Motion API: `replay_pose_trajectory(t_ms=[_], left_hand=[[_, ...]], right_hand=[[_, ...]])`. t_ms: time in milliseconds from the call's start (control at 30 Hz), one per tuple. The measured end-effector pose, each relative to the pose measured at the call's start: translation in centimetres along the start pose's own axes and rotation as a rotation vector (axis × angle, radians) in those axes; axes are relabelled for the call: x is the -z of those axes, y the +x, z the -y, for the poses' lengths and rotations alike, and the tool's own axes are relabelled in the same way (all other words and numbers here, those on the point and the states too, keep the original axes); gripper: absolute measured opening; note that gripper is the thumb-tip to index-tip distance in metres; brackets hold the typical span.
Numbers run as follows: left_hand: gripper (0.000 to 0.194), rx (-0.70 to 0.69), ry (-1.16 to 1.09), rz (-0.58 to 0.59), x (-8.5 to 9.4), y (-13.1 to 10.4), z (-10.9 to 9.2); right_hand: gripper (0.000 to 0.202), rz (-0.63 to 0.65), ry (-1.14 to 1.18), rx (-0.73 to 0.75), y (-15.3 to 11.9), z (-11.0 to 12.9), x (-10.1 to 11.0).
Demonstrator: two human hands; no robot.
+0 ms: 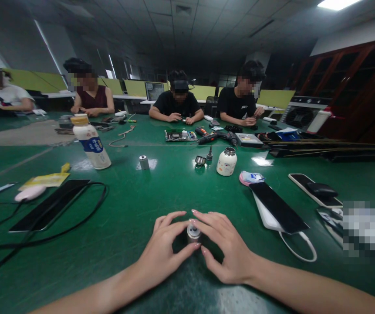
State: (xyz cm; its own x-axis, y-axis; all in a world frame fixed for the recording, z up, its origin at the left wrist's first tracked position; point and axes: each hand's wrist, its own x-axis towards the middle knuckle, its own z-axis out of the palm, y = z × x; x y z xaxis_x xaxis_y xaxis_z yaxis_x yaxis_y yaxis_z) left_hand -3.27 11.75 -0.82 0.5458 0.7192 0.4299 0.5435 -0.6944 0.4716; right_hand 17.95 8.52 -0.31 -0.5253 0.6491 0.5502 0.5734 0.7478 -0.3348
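Note:
A small silver cylindrical motor (194,234) with a short shaft on top stands upright on the green table near me. My left hand (163,244) curls around it from the left, the thumb across its front and the index finger at its upper rim. From the other side my right hand (228,244) closes in, its index fingertip at the motor's top and its thumb by the lower right side. The remaining fingers of both hands arch behind the motor. A similar grey cylinder (144,162) stands farther off, ahead and to the left.
A drink bottle (92,146), a cream flask (227,162) and its metal lid (200,161) stand ahead. A black tablet (52,205) with a looping cable lies left. Phones (277,207) lie right. A circuit board (180,135) and power drills (208,138) lie before several seated people.

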Motion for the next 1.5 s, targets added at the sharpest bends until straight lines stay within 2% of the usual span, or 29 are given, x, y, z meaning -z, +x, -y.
replay_pose_trajectory(t_ms=[300, 567, 767, 967, 1133, 1233, 1300, 1367, 1500], left_hand=[[0.034, -0.018, -0.02, 0.015, -0.2, 0.1, 0.2], [0.034, -0.021, -0.009, 0.03, -0.1, 0.0, 0.1], [0.034, 0.007, 0.0, 0.027, -0.2, -0.1, 0.2], [0.033, 0.006, -0.006, 0.043, 0.0, 0.0, 0.0], [0.033, 0.008, -0.011, 0.039, -0.1, 0.0, 0.0], [0.033, 0.045, -0.018, -0.015, -0.3, -0.2, 0.1], [0.032, 0.103, -0.032, -0.066, -0.4, -0.3, 0.3], [0.031, 0.16, -0.044, -0.114, -0.5, -0.3, 0.4], [0.029, 0.213, -0.057, -0.163, -0.6, -0.2, 0.7]], right_hand=[[0.053, 0.006, -0.011, 0.078, 0.1, 0.0, -0.2], [0.054, -0.057, 0.051, 0.083, 0.0, 0.0, -0.1], [0.048, -0.053, 0.041, 0.091, 0.0, -0.2, -0.4], [0.049, -0.009, 0.06, 0.071, 0.1, -0.2, -0.4], [0.05, -0.08, 0.101, 0.061, 0.0, -0.3, -0.4], [0.052, -0.101, 0.059, -0.015, -0.4, -0.1, -0.3], [0.052, -0.061, -0.004, -0.104, -0.7, 0.3, -0.2], [0.051, 0.033, -0.076, -0.181, -1.0, 0.8, -0.2], [0.045, 0.184, -0.176, -0.27, -1.5, 1.7, -0.5]])
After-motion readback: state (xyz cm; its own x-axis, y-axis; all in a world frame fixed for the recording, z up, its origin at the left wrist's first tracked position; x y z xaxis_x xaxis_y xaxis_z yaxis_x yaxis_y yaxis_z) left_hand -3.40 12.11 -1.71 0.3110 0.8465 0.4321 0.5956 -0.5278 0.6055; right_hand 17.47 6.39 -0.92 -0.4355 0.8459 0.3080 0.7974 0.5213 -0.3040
